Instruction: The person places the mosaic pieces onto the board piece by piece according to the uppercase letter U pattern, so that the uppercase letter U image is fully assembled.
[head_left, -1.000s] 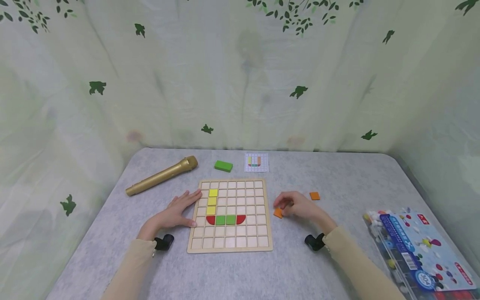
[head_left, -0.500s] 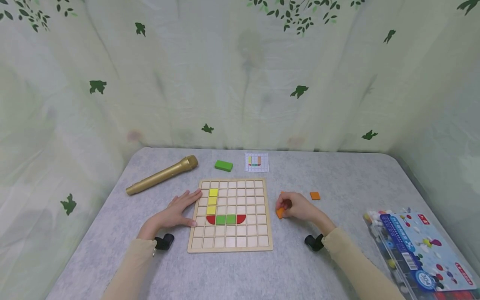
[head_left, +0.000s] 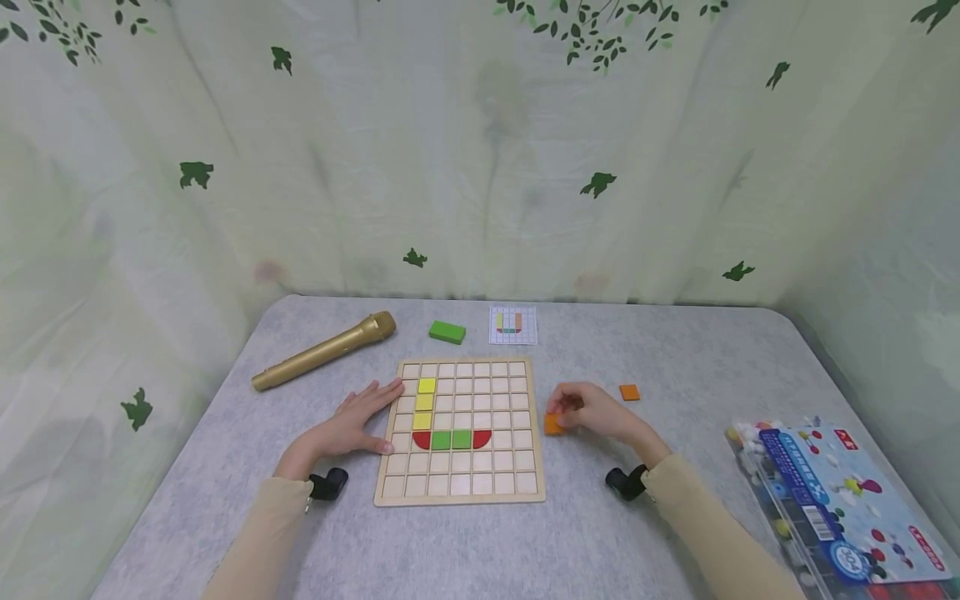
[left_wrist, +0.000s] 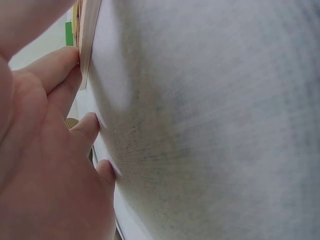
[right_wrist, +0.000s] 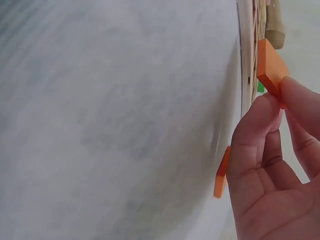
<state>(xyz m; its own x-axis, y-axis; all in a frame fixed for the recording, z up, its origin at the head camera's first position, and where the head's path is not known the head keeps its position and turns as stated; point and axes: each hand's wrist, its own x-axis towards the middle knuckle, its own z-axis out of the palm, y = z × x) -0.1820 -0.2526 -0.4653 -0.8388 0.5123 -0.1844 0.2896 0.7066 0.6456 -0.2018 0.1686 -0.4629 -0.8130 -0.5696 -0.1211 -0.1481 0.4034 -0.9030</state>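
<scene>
My right hand (head_left: 596,412) pinches an orange square tile (head_left: 553,425) between thumb and fingertip, right beside the board's right edge. In the right wrist view, the pinched tile (right_wrist: 272,67) is tilted and raised off the table. My left hand (head_left: 358,423) lies with fingers spread, thumb and fingertips at the left edge of the wooden grid board (head_left: 459,503); in the left wrist view two fingers (left_wrist: 60,67) touch its side. On the board, a column of yellow squares (head_left: 424,402) stands above a row of green squares (head_left: 452,439) with red rounded pieces (head_left: 482,438) at both ends.
Another orange tile (head_left: 630,392) lies right of my right hand. Behind the board are a green block (head_left: 447,332) and a pattern card (head_left: 513,325). A gold microphone (head_left: 324,352) lies back left; a boxed set (head_left: 855,504) fills the right front.
My right hand shifted slightly right, then back left toward the board with the orange tile, which has turned squarer to the board's edge. The left hand and board have stayed put.
</scene>
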